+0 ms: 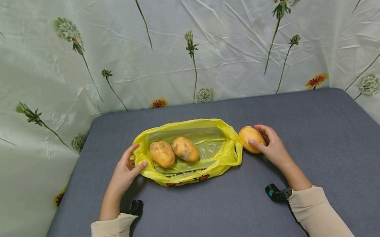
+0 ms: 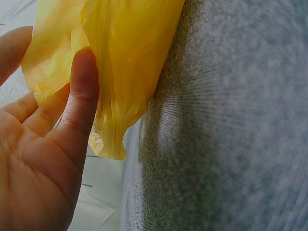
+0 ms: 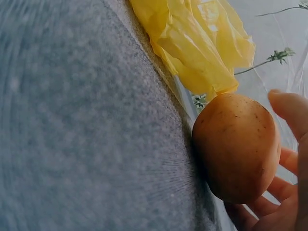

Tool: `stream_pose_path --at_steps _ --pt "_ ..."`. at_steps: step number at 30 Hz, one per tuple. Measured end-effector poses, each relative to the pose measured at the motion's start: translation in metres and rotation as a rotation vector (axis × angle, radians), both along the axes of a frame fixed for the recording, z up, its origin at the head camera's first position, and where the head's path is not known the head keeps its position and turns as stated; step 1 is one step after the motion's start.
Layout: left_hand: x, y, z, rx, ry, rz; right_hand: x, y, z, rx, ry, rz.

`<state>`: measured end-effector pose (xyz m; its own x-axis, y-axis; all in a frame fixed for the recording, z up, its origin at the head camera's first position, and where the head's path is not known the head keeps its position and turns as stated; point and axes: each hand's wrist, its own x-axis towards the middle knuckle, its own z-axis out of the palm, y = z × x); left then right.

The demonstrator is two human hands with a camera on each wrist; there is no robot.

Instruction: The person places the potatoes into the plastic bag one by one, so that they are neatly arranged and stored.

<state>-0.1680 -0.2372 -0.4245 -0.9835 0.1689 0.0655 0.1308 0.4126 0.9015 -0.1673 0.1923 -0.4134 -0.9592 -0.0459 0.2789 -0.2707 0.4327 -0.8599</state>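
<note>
A yellow plastic bag lies on the grey surface with its mouth spread wide. Inside are two potatoes, one at the left and another beside it. My left hand holds the bag's left end; in the left wrist view the thumb lies in front of the plastic and some fingers pass behind it. Just off the bag's right end, my right hand grips a third potato, its fingers curved round the far side and its thumb over the top.
A grey cloth-covered table extends round the bag. Behind it hangs a pale curtain printed with dandelions. Black wrist-worn devices sit at the left and right wrists, beside beige sleeves.
</note>
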Motion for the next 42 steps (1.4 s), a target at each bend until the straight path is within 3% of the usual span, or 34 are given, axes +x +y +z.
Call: stream_pose_path --at_steps 12,18,25,29,37,42 --pt "-0.001 -0.002 -0.003 0.008 0.002 -0.004 0.001 0.001 0.0 0.025 -0.111 0.013" --pt "-0.002 -0.001 -0.003 0.004 0.007 0.002 -0.001 0.003 -0.003 0.036 -0.059 0.003" --pt "-0.002 -0.002 -0.003 -0.002 0.008 -0.001 -0.016 0.016 -0.031 0.013 -0.002 -0.045" --pt "-0.002 -0.001 -0.003 -0.005 0.006 -0.001 -0.018 0.017 -0.035 0.019 0.042 -0.083" --pt "-0.001 -0.001 -0.003 -0.004 0.007 -0.001 -0.015 0.012 -0.026 -0.054 0.083 -0.137" --pt "-0.001 -0.001 -0.003 0.025 0.017 -0.007 -0.003 0.0 -0.003 -0.05 0.122 -0.15"
